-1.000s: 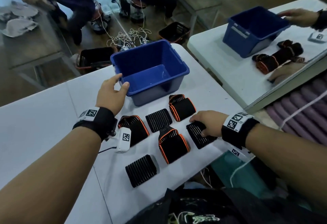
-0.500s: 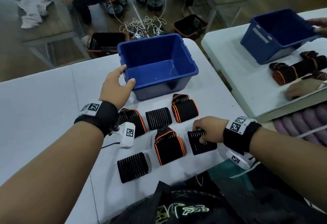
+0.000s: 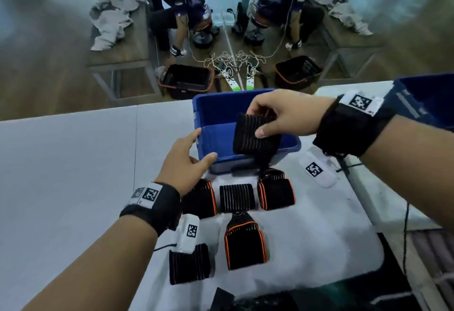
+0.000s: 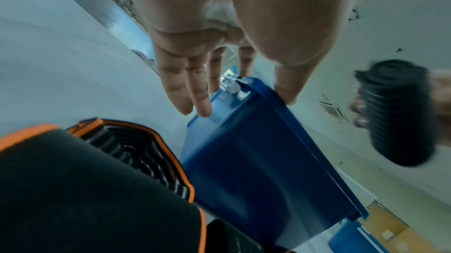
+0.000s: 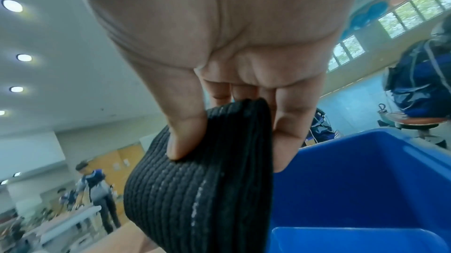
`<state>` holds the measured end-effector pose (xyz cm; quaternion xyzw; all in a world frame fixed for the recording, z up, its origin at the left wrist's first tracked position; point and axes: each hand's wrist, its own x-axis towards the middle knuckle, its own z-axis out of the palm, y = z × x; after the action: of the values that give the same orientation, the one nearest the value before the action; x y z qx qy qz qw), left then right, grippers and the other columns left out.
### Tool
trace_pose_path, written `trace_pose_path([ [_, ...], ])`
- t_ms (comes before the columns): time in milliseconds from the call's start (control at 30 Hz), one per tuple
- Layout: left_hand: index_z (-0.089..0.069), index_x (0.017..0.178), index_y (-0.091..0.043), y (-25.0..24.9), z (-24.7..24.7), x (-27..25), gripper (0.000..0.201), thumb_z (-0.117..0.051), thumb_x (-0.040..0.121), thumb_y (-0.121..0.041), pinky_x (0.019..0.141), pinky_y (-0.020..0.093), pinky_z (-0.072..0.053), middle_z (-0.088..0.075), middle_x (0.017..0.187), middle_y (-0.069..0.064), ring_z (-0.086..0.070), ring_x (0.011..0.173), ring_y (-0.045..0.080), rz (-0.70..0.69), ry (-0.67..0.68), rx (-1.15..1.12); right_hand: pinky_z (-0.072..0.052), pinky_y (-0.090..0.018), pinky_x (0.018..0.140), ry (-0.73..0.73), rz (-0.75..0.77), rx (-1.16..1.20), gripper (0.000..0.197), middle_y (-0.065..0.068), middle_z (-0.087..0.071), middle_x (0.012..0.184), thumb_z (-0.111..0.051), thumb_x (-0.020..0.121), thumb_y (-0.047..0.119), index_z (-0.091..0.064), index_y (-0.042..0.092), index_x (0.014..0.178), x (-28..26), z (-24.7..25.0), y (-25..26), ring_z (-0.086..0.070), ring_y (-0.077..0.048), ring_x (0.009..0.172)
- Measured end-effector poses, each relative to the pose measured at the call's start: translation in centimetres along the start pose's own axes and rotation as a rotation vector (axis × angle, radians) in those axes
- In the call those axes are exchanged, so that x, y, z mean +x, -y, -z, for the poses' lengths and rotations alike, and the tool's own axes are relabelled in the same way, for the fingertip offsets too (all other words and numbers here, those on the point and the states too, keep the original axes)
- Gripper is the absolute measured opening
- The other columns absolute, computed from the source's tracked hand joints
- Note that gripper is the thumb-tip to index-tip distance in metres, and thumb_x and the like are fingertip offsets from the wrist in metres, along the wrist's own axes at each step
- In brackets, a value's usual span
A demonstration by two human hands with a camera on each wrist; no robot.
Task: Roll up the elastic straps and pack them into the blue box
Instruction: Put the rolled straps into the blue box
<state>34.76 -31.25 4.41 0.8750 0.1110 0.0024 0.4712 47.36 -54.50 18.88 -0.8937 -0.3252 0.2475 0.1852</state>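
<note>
The blue box stands on the white table, open side up. My right hand grips a rolled black strap between thumb and fingers, in the air over the box's near right part. In the right wrist view the strap hangs beside the box's wall. My left hand rests at the box's near left corner, fingers straight along the outer wall and thumb on the rim. Several rolled straps lie in front of the box, some orange-edged, some plain black.
A second table at the right carries another blue box. Two black baskets and tangled cables sit on the floor beyond the table's far edge, with seated people behind. A dark bag lies at the near edge.
My right hand has lifted the black strap off the table's near right and carried it up over the blue box. The left hand stays at the box's corner.
</note>
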Motion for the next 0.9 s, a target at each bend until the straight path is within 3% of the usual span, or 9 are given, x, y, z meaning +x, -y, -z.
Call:
trace_pose_path([
  [200, -0.034, 0.151, -0.047, -0.4, -0.2, -0.2, 0.076, -0.074, 0.085, -0.047, 0.086, 0.032, -0.056, -0.053, 0.131, -0.014, -0.066, 0.081, 0.012, 0.063, -0.015, -0.076, -0.047, -0.029, 0.074, 0.16, -0.018, -0.257, 0.031, 0.003, -0.063, 0.093, -0.081, 0.079, 0.027, -0.062, 0.02, 0.103, 11.5, -2.2, 0.7, -0.06, -0.02, 0.085],
  [333, -0.033, 0.151, -0.048, -0.3, -0.5, -0.4, 0.077, -0.073, 0.085, -0.048, 0.085, 0.032, -0.057, -0.055, 0.131, -0.013, -0.066, 0.081, 0.013, 0.074, -0.012, -0.093, -0.049, -0.034, 0.082, 0.323, -0.048, -0.409, 0.042, -0.005, -0.068, 0.109, -0.082, 0.079, 0.029, -0.064, 0.014, 0.114, 15.7, -5.3, 0.1, -0.064, -0.026, 0.097],
  [500, -0.034, 0.149, -0.051, -0.2, -0.5, -0.5, 0.077, -0.074, 0.083, -0.049, 0.084, 0.032, -0.057, -0.059, 0.125, -0.012, -0.066, 0.082, 0.012, 0.057, -0.011, -0.127, -0.051, -0.034, 0.081, 0.46, -0.071, -0.474, 0.044, -0.009, -0.071, 0.109, -0.082, 0.078, 0.029, -0.067, 0.008, 0.114, 18.5, -7.7, 0.0, -0.065, -0.027, 0.095],
  [600, -0.035, 0.147, -0.053, -0.1, -0.6, -0.5, 0.076, -0.076, 0.082, -0.047, 0.083, 0.029, -0.056, -0.06, 0.121, -0.013, -0.065, 0.086, 0.01, 0.05, -0.018, -0.151, -0.046, -0.027, 0.064, 0.52, -0.066, -0.525, 0.039, -0.005, -0.069, 0.097, -0.082, 0.078, 0.025, -0.069, 0.009, 0.112, 19.1, -8.6, 0.5, -0.059, -0.021, 0.079],
  [667, -0.035, 0.147, -0.054, 0.0, -0.6, -0.5, 0.077, -0.076, 0.082, -0.046, 0.083, 0.022, -0.054, -0.059, 0.122, -0.014, -0.063, 0.092, 0.008, 0.052, -0.024, -0.16, -0.042, -0.026, 0.059, 0.565, -0.072, -0.557, 0.036, -0.005, -0.067, 0.092, -0.081, 0.08, 0.023, -0.07, 0.007, 0.111, 19.5, -9.2, 0.9, -0.056, -0.02, 0.073],
  [767, -0.035, 0.147, -0.053, 0.0, -0.7, -0.5, 0.077, -0.076, 0.083, -0.046, 0.082, 0.014, -0.049, -0.058, 0.123, -0.015, -0.061, 0.097, 0.006, 0.056, -0.029, -0.164, -0.044, -0.026, 0.057, 0.654, -0.098, -0.634, 0.036, -0.006, -0.07, 0.089, -0.077, 0.084, 0.031, -0.072, 0.008, 0.111, 20.1, -10.3, 1.4, -0.059, -0.02, 0.07],
  [833, -0.035, 0.147, -0.054, 0.0, -0.7, -0.5, 0.077, -0.076, 0.082, -0.047, 0.085, 0.018, -0.051, -0.059, 0.125, -0.015, -0.061, 0.098, 0.007, 0.054, -0.029, -0.177, -0.047, -0.026, 0.057, 0.671, -0.114, -0.669, 0.035, -0.005, -0.07, 0.082, -0.076, 0.084, 0.036, -0.074, 0.009, 0.106, 20.1, -10.9, 1.5, -0.061, -0.019, 0.066],
  [900, -0.035, 0.147, -0.054, 0.1, -0.7, -0.6, 0.077, -0.076, 0.082, -0.047, 0.087, 0.022, -0.053, -0.06, 0.127, -0.014, -0.062, 0.098, 0.008, 0.053, -0.022, -0.185, -0.051, -0.029, 0.066, 0.655, -0.112, -0.701, 0.033, -0.004, -0.071, 0.083, -0.076, 0.083, 0.038, -0.074, 0.01, 0.101, 19.9, -10.9, 1.8, -0.064, -0.022, 0.072],
])
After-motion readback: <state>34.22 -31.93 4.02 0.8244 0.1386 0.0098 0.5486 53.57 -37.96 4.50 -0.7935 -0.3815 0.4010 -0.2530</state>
